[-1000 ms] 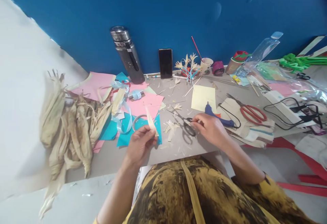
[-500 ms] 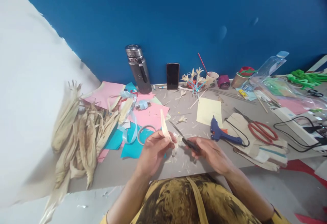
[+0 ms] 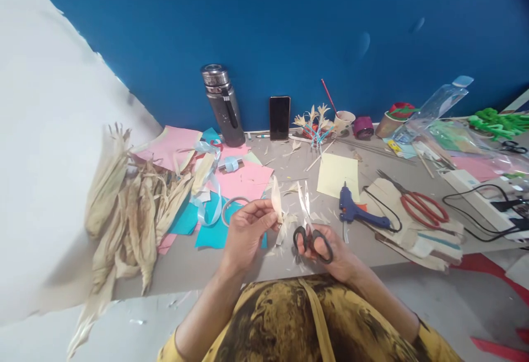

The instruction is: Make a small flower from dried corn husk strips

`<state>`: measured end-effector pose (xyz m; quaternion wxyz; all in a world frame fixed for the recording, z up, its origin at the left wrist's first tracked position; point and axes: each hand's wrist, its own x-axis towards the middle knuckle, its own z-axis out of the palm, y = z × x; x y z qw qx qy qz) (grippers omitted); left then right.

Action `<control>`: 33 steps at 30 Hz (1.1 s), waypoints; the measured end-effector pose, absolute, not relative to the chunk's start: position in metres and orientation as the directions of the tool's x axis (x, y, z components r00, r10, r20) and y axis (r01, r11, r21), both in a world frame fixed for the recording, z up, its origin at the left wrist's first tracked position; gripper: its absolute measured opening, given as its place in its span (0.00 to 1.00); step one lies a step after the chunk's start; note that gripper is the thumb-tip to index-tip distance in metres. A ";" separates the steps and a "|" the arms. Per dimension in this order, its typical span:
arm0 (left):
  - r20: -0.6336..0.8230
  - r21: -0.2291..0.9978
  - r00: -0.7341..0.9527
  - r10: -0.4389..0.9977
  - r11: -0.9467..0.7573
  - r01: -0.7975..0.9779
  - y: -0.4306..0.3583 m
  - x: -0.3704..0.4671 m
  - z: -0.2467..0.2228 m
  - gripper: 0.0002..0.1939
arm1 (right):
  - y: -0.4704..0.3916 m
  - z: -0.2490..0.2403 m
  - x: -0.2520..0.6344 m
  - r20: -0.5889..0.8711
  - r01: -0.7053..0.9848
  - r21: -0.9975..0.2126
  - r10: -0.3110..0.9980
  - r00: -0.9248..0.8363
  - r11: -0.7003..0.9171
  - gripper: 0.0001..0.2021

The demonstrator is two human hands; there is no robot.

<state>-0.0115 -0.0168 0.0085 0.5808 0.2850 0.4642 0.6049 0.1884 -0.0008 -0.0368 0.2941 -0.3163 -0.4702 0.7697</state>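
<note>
Between the thumb and fingers of my left hand [image 3: 249, 233] is a pale, petal-shaped piece of corn husk [image 3: 276, 199], its tip pointing up. My right hand [image 3: 330, 249] grips black-handled scissors [image 3: 305, 213], with fingers through the loops. The blades stand a little apart and point away from me, just right of the husk piece and not touching it. Husk scraps [image 3: 285, 228] lie on the table beneath and between my hands. A bundle of dried corn husks [image 3: 138, 230] lies at the left.
A blue glue gun [image 3: 359, 214], red-handled scissors [image 3: 424, 207] and a work glove [image 3: 425, 243] lie to the right. Along the wall stand a thermos [image 3: 225, 106], a phone [image 3: 280, 118], husk flowers [image 3: 317, 122] and a paper cup [image 3: 344, 123]. Coloured paper [image 3: 243, 180] and a tape roll [image 3: 226, 210] lie left.
The scissors have turned from pointing left across the husk piece to pointing forward, with their blades now apart. My left hand has shifted slightly right and the husk piece has turned.
</note>
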 end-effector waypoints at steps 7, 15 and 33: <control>-0.219 0.844 -0.173 0.960 0.098 -0.528 -0.013 -0.006 0.012 0.11 | -0.002 -0.029 0.186 -0.271 -0.079 -0.904 0.707 -0.653 -0.420 0.24; -0.300 0.747 -0.103 0.948 0.167 -0.643 -0.009 -0.003 0.012 0.12 | -0.001 -0.025 0.187 -0.098 -0.027 -0.986 0.718 -0.690 -0.161 0.36; -0.283 0.801 -0.156 0.946 0.144 -0.580 -0.009 0.010 0.016 0.11 | -0.006 -0.017 0.176 -0.193 0.089 -0.981 0.815 -0.547 -0.173 0.25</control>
